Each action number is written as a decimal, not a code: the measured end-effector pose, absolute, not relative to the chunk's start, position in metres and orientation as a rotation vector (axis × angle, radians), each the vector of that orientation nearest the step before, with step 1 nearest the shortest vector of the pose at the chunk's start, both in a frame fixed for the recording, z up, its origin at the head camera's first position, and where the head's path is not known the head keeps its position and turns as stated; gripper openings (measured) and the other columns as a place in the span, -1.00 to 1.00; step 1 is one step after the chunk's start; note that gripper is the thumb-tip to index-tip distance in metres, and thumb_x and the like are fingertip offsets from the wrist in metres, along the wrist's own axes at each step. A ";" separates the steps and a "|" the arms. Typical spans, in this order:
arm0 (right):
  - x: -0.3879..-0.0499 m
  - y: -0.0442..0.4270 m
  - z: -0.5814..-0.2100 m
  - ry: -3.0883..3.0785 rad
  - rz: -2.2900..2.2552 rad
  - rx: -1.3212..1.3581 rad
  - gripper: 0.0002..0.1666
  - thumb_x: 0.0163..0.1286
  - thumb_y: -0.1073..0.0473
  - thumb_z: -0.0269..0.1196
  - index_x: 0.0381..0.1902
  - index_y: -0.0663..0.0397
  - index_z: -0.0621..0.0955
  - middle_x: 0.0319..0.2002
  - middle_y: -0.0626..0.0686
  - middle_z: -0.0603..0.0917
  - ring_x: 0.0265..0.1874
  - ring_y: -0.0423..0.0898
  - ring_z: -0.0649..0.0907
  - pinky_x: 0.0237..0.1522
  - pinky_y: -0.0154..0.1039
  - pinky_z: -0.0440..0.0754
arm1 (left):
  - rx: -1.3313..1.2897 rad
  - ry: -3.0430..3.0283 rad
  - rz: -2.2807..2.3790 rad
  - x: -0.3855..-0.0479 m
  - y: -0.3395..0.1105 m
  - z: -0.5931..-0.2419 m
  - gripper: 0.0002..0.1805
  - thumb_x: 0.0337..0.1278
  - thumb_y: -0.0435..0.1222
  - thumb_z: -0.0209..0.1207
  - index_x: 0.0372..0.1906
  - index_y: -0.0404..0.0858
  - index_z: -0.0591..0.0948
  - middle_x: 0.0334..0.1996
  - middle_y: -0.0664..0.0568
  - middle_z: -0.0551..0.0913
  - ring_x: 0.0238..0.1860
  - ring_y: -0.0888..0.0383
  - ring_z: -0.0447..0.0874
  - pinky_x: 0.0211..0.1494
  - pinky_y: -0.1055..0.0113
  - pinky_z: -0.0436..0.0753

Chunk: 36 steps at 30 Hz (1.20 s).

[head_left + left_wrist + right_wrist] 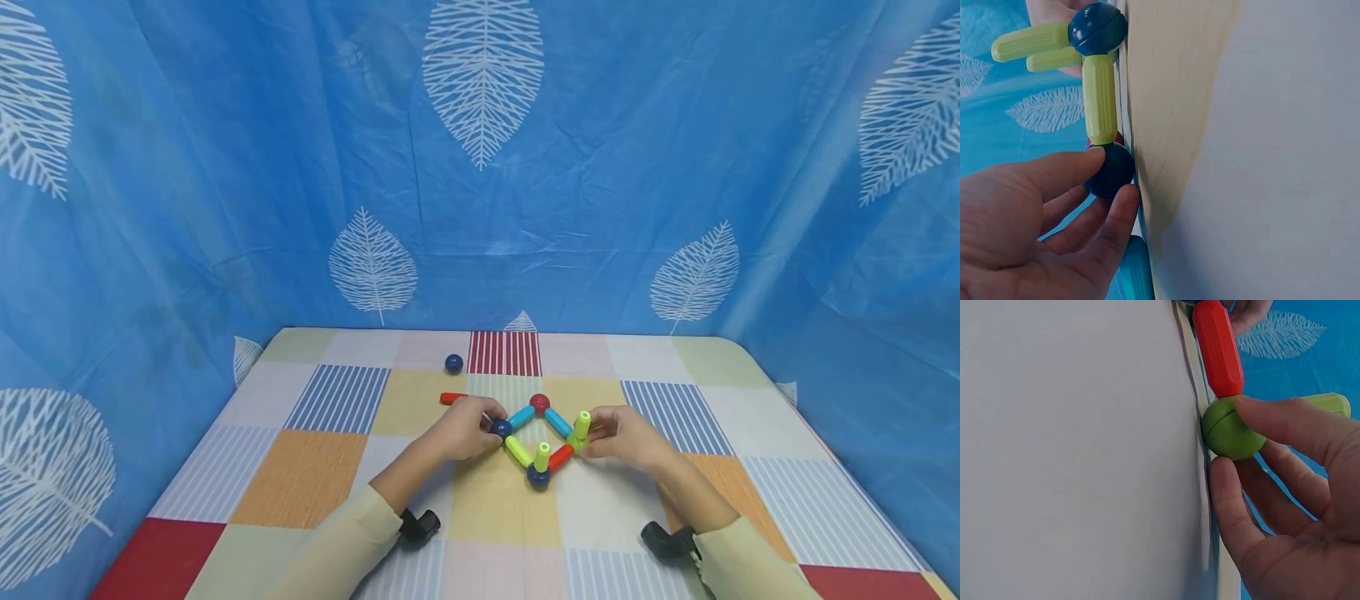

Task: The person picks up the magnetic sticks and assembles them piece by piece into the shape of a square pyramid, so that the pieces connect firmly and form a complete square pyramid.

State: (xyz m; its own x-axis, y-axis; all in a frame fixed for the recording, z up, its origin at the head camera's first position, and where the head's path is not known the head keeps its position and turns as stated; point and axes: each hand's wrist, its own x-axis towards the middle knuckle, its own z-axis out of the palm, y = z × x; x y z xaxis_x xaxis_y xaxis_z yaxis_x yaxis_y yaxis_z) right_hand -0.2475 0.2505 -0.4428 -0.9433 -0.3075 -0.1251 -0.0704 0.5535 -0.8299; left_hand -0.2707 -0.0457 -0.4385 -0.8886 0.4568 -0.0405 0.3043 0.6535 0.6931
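On checked cloth (pixel 510 521), hands (pixel 467 427) (pixel 628 437) pinch blue and green balls (pixel 1113 172) (pixel 1230 432).

The right hand (pixel 1297 500) pinches a green ball (pixel 1225 434) — faceted red rod (pixel 1219 353) attached — with the table's (pixel 1079 450) edge beyond.

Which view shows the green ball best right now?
Right wrist: the green ball is large and close, held by the right hand. Head shows it small and partly hidden; left wrist doesn't show it clearly.
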 end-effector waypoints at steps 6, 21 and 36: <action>-0.250 0.249 -0.444 2.523 -1.365 -0.273 -0.61 0.13 0.31 0.51 -0.05 0.25 0.72 -0.16 0.12 0.80 -0.13 -0.06 0.75 -0.06 -0.23 0.73 | 0.632 2.659 1.057 -0.271 -0.049 -0.438 -0.72 0.15 -0.38 0.42 -0.01 -0.24 0.73 -0.15 0.03 0.73 -0.15 0.16 0.65 -0.01 0.27 0.72; -0.248 0.254 -0.448 2.449 -1.444 -0.318 -0.52 0.16 0.28 0.51 0.03 0.36 0.67 -0.12 0.17 0.78 -0.13 -0.12 0.71 -0.11 -0.36 0.69 | 0.661 2.619 1.112 -0.271 -0.055 -0.437 -0.65 0.11 -0.41 0.43 0.03 -0.28 0.70 -0.11 -0.01 0.73 -0.14 0.16 0.69 -0.02 0.30 0.73; -0.250 0.255 -0.448 2.403 -1.471 -0.307 -0.51 0.15 0.31 0.51 0.03 0.38 0.66 -0.14 0.15 0.76 -0.15 -0.11 0.69 -0.14 -0.36 0.69 | 0.752 2.762 0.886 -0.293 -0.094 -0.425 -0.73 0.16 -0.47 0.37 -0.02 -0.28 0.74 -0.08 -0.05 0.76 0.00 0.01 0.70 0.17 0.10 0.68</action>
State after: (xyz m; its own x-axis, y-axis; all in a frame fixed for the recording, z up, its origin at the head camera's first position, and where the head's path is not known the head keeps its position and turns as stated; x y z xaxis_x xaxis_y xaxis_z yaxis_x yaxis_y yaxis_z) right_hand -0.2499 0.2547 -0.4485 -0.9303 -0.3363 -0.1463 -0.0227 0.4509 -0.8923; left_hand -0.2932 -0.0936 -0.4254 -0.8642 0.5029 0.0139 0.4172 0.7010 0.5784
